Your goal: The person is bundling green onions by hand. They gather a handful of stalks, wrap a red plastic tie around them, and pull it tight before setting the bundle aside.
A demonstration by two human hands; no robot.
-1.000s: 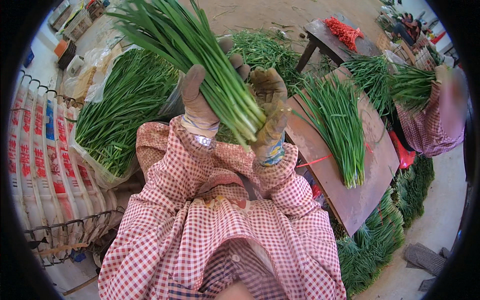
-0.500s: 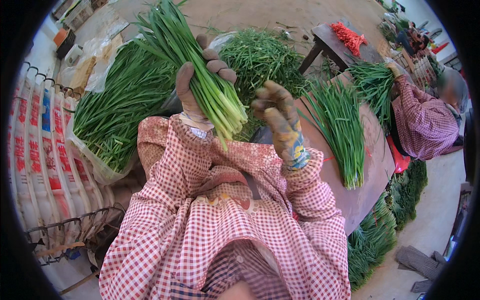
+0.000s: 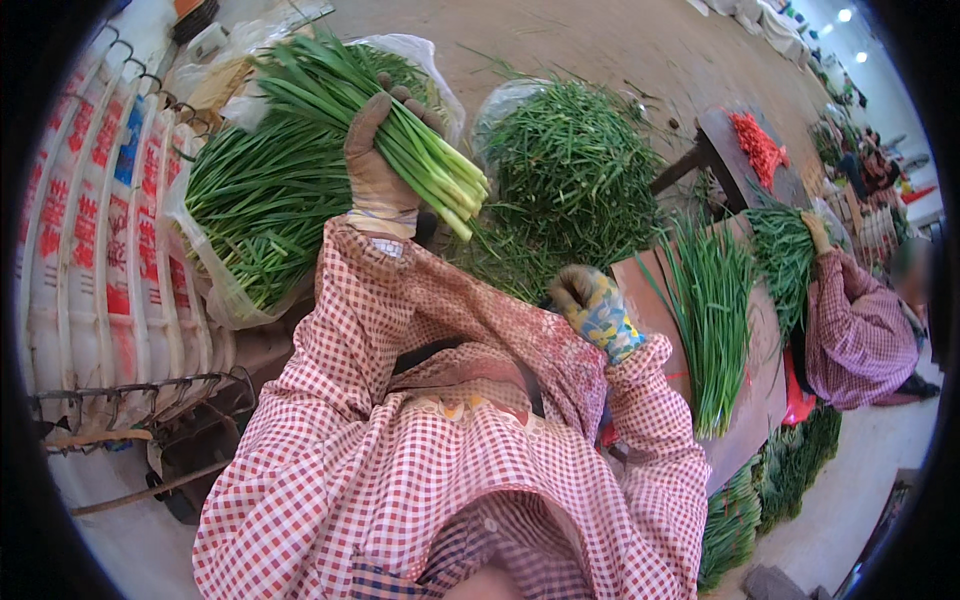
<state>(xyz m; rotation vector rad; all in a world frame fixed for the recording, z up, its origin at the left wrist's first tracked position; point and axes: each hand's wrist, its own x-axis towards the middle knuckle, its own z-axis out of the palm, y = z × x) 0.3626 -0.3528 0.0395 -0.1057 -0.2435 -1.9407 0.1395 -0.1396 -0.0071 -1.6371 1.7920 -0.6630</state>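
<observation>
My left hand [image 3: 376, 172], in a soiled brown glove, grips a bunch of garlic chives [image 3: 405, 150] by its pale stems. The green leaves point up and left, the white ends down and right. My right hand [image 3: 592, 308], in a blue and yellow patterned glove, is curled closed above the right side of my lap. Whatever its fingers hold, if anything, is hidden. Just right of it, a bundle of garlic chives [image 3: 708, 330] lies on a brown board [image 3: 670, 305]. Left of my left forearm, a large heap of garlic chives [image 3: 265, 205] fills a clear plastic bag [image 3: 225, 300].
A pile of loose green leaves [image 3: 570, 155] lies ahead on the floor. Red ties [image 3: 758, 150] sit on a small dark table [image 3: 722, 140]. At right, a co-worker in a checked sleeve [image 3: 860, 325] handles greens [image 3: 790, 245]. A white slatted rack [image 3: 110, 260] stands at left.
My right hand has drawn away from the bunch, down toward my lap, and its fingers have curled in. My left hand still holds the garlic chives, now tilted flatter. The view has shifted.
</observation>
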